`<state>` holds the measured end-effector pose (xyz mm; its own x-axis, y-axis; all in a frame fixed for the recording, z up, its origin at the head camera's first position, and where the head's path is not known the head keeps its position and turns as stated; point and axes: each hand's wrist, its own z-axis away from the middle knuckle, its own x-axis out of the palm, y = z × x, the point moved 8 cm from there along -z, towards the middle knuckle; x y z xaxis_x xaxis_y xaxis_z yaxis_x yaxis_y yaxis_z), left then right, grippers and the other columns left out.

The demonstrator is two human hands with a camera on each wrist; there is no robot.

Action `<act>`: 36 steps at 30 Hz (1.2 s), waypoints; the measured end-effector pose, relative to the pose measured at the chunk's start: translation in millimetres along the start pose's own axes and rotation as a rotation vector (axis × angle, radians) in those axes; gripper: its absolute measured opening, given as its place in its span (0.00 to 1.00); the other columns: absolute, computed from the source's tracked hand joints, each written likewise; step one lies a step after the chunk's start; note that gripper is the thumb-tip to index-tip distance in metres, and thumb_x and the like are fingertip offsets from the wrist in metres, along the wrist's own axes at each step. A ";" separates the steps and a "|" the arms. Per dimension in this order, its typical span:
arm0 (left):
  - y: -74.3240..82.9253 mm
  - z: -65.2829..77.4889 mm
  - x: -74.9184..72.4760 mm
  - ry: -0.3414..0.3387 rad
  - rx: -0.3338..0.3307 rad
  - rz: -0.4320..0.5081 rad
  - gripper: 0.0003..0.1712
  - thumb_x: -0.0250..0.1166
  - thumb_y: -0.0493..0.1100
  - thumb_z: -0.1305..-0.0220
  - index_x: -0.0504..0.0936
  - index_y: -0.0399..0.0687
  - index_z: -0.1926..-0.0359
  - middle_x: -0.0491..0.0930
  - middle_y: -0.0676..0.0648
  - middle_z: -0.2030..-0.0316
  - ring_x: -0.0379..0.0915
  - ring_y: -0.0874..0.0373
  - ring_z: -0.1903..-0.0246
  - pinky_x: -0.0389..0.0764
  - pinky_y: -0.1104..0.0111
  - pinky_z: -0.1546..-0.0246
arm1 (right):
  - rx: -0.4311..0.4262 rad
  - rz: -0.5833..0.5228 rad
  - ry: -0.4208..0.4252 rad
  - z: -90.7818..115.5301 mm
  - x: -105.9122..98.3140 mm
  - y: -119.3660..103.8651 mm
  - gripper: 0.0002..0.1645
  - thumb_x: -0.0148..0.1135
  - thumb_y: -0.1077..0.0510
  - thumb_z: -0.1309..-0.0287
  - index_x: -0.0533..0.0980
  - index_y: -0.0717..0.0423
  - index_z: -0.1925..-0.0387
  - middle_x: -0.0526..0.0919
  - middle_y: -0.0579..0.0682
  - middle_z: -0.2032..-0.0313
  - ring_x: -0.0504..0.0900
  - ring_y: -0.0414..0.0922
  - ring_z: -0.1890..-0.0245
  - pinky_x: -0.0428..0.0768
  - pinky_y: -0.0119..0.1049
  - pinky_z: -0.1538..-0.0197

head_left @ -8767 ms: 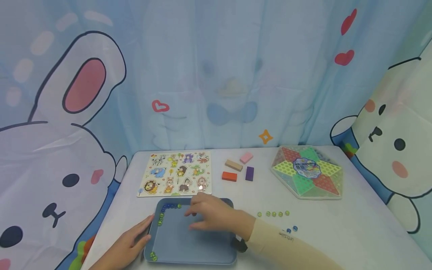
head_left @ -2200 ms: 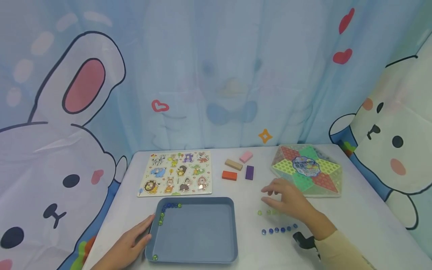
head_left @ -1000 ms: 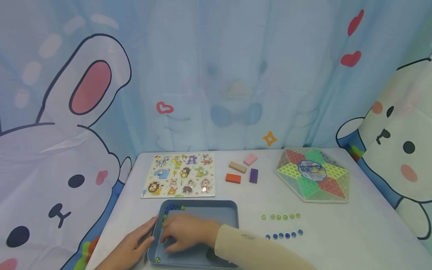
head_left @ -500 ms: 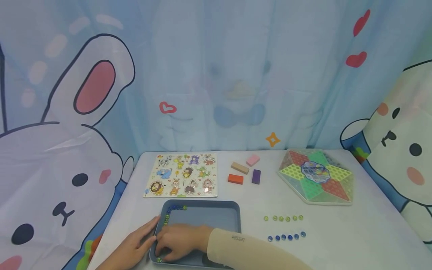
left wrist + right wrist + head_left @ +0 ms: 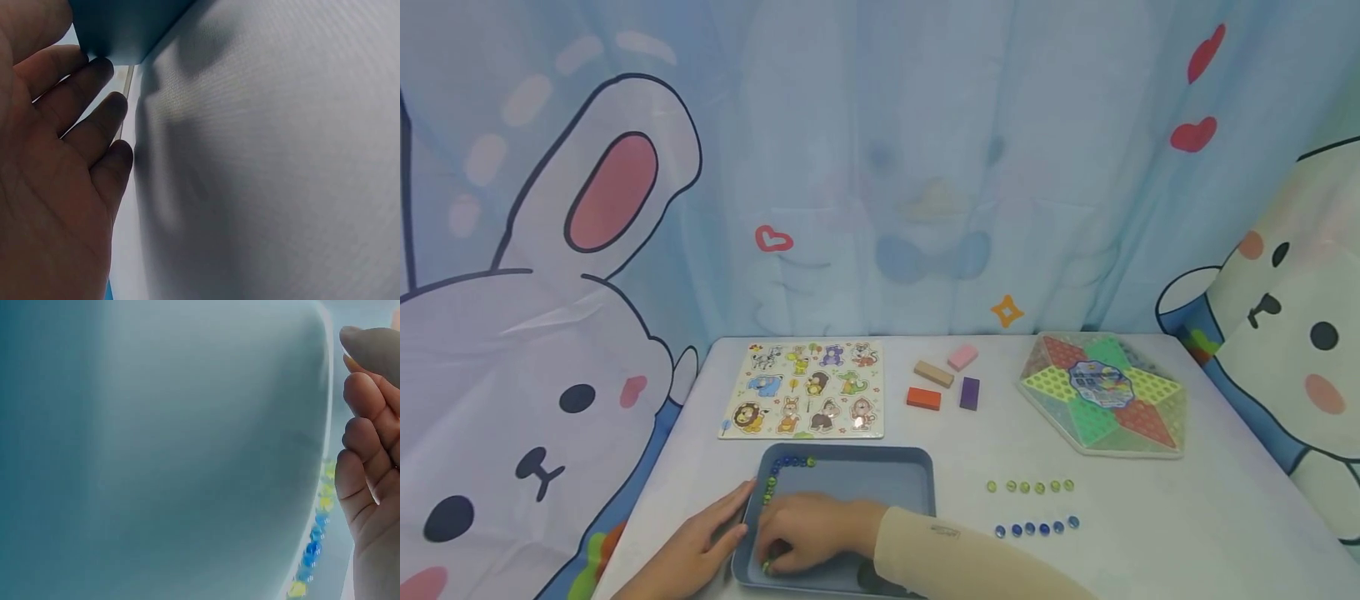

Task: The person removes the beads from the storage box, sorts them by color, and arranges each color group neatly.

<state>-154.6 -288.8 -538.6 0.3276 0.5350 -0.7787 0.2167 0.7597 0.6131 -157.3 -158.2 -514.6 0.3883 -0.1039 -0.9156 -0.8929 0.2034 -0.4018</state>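
Observation:
A blue-grey tray (image 5: 880, 475) lies at the near side of the table, with blue marbles (image 5: 794, 461) and green marbles (image 5: 771, 487) lined along its far left corner. My left hand (image 5: 696, 542) rests against the tray's left wall, its fingers (image 5: 94, 131) extended in the left wrist view. Inside the tray, my right hand (image 5: 808, 529) is bent down near the left wall. Its thumb and forefinger pinch a single green marble (image 5: 767, 567), only partly visible. In the right wrist view a row of marbles (image 5: 314, 549) follows the tray's edge beside the fingers.
Right of the tray lie a row of green marbles (image 5: 1025, 487) and a row of blue marbles (image 5: 1031, 528). Farther back are an animal puzzle board (image 5: 805, 390), red (image 5: 923, 398), purple (image 5: 969, 393), tan (image 5: 933, 373) and pink (image 5: 962, 357) blocks, and a hexagonal game board (image 5: 1101, 392).
From the marbles on the table, my right hand has moved left into the tray and taken the green marble from its near left corner, shifting it slightly. The left hand stays at the wall.

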 end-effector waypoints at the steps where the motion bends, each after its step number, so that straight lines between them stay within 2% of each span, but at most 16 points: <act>1: -0.3 0.0 0.0 -0.001 -0.003 0.000 0.39 0.51 0.67 0.22 0.59 0.61 0.18 0.61 0.50 0.20 0.59 0.46 0.22 0.72 0.52 0.24 | 0.008 -0.009 0.013 2.2 -1.7 1.8 0.09 0.73 0.48 0.36 0.88 0.37 0.54 0.84 0.28 0.62 0.72 0.19 0.62 0.69 0.06 0.54; 6: -1.4 -0.2 0.7 -0.006 -0.010 0.004 0.39 0.52 0.66 0.22 0.59 0.60 0.18 0.61 0.49 0.19 0.59 0.45 0.22 0.71 0.49 0.25 | 0.070 -0.053 0.068 15.3 -14.9 9.3 0.09 0.73 0.47 0.35 0.88 0.37 0.54 0.83 0.28 0.61 0.73 0.20 0.61 0.70 0.07 0.54; 10: -4.7 0.4 2.5 -0.018 -0.043 0.016 0.40 0.52 0.68 0.23 0.58 0.62 0.18 0.59 0.52 0.19 0.58 0.47 0.21 0.70 0.49 0.24 | 0.116 -0.085 0.128 27.6 -26.2 17.3 0.10 0.72 0.47 0.35 0.88 0.38 0.54 0.82 0.29 0.63 0.72 0.21 0.61 0.71 0.09 0.55; 17: -2.9 2.7 0.9 -0.013 -0.040 0.000 0.39 0.52 0.66 0.22 0.57 0.62 0.17 0.59 0.52 0.19 0.58 0.48 0.21 0.70 0.48 0.24 | 0.185 -0.062 0.290 56.9 -65.0 22.9 0.08 0.75 0.48 0.37 0.89 0.39 0.57 0.82 0.32 0.67 0.76 0.31 0.62 0.71 0.13 0.59; 24: -1.3 1.0 1.4 0.005 -0.025 -0.023 0.38 0.52 0.66 0.21 0.58 0.62 0.18 0.59 0.52 0.19 0.58 0.49 0.21 0.70 0.48 0.24 | 0.264 -0.116 0.374 88.4 -95.1 36.1 0.08 0.74 0.49 0.36 0.89 0.41 0.56 0.81 0.35 0.66 0.80 0.39 0.59 0.75 0.19 0.57; 31: -0.4 0.1 1.9 0.003 -0.021 -0.023 0.39 0.52 0.66 0.21 0.58 0.59 0.17 0.59 0.51 0.19 0.58 0.49 0.21 0.70 0.49 0.24 | 0.359 -0.144 0.463 125.6 -113.3 51.2 0.08 0.76 0.50 0.38 0.89 0.40 0.57 0.83 0.34 0.65 0.76 0.32 0.59 0.82 0.27 0.52; 36: 0.6 1.2 1.5 -0.001 -0.025 -0.019 0.39 0.52 0.64 0.21 0.58 0.58 0.18 0.60 0.51 0.19 0.58 0.48 0.21 0.71 0.50 0.24 | 0.398 -0.118 0.525 153.4 -120.3 57.7 0.09 0.77 0.50 0.40 0.88 0.40 0.57 0.82 0.33 0.66 0.77 0.34 0.58 0.84 0.31 0.54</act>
<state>-152.9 -287.9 -539.3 0.3242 0.5202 -0.7901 0.2001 0.7786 0.5948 -220.5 15.5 -429.7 0.2258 -0.5874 -0.7772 -0.6599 0.4946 -0.5656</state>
